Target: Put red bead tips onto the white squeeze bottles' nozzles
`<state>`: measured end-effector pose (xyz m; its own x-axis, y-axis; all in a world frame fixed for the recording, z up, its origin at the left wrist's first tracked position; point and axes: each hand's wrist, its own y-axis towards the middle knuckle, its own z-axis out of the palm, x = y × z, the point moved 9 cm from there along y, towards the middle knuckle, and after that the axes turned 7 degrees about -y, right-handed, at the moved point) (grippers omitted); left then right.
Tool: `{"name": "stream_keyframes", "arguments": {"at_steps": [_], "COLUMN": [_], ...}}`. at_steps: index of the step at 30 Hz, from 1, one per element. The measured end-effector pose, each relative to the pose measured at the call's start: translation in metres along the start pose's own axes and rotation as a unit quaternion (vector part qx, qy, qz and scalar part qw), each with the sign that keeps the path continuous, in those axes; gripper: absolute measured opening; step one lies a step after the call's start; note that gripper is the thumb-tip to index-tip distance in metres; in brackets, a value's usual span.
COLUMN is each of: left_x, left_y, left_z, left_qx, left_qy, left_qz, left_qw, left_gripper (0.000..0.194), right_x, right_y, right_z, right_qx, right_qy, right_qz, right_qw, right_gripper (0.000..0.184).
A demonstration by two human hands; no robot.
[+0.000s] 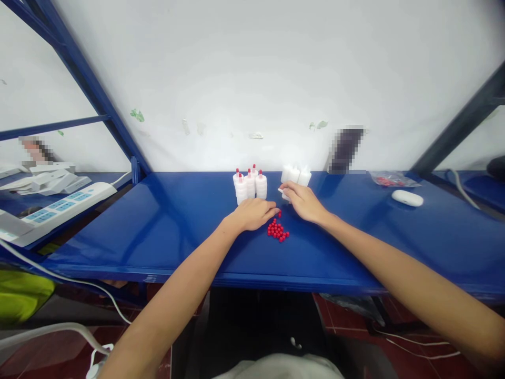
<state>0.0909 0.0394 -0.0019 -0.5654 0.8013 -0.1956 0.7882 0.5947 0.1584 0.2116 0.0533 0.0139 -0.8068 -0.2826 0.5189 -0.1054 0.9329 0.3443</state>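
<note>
On the blue shelf (165, 226) a small heap of red caps (278, 230) lies in front of me. My left hand (254, 213) rests palm down beside it, its fingertips pinched on one red cap (279, 213). My right hand (302, 201) is curled round a small white bottle (284, 193) lying on the shelf. Behind my left hand stands a cluster of white bottles with red caps (249, 185). Behind my right hand stand several white bottles without caps (295, 174).
A clear bag of red caps (390, 180) and a white oval case (407, 198) lie at the right. A white power strip (59, 204) and white boxes (47, 179) sit on the left shelf. Blue frame struts (90, 89) rise at both sides.
</note>
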Motion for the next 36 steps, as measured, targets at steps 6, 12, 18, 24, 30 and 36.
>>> {"name": "stream_keyframes", "arguments": {"at_steps": [6, 12, 18, 24, 30, 36], "left_x": [0.002, 0.001, -0.003, -0.001, -0.004, -0.011], "left_y": [-0.002, -0.007, -0.010, -0.012, -0.012, -0.011], "left_z": [-0.003, -0.021, -0.034, -0.039, -0.037, -0.032], "left_qx": [-0.016, -0.099, -0.155, -0.187, -0.173, -0.153], "left_qy": [0.001, -0.030, -0.058, -0.088, -0.107, -0.082], "left_qz": [-0.011, -0.039, -0.041, -0.023, -0.011, -0.005], "left_qw": [1.000, 0.994, 0.985, 0.978, 0.979, 0.985], "left_gripper": [0.041, 0.039, 0.033, 0.030, 0.029, 0.031], "right_x": [0.010, 0.018, 0.030, 0.037, 0.041, 0.042], "right_y": [-0.003, -0.006, -0.010, -0.012, -0.014, -0.015], "right_z": [0.003, 0.001, 0.000, -0.002, -0.003, -0.004], "right_qx": [0.029, 0.033, 0.035, 0.034, 0.031, 0.000], "right_qy": [-0.002, -0.053, -0.020, 0.041, 0.022, -0.134], "right_qz": [-0.036, -0.041, -0.064, -0.091, -0.121, -0.102], "right_qw": [0.999, 0.997, 0.997, 0.994, 0.992, 0.986], "right_gripper": [0.032, 0.033, 0.033, 0.032, 0.035, 0.044]}}
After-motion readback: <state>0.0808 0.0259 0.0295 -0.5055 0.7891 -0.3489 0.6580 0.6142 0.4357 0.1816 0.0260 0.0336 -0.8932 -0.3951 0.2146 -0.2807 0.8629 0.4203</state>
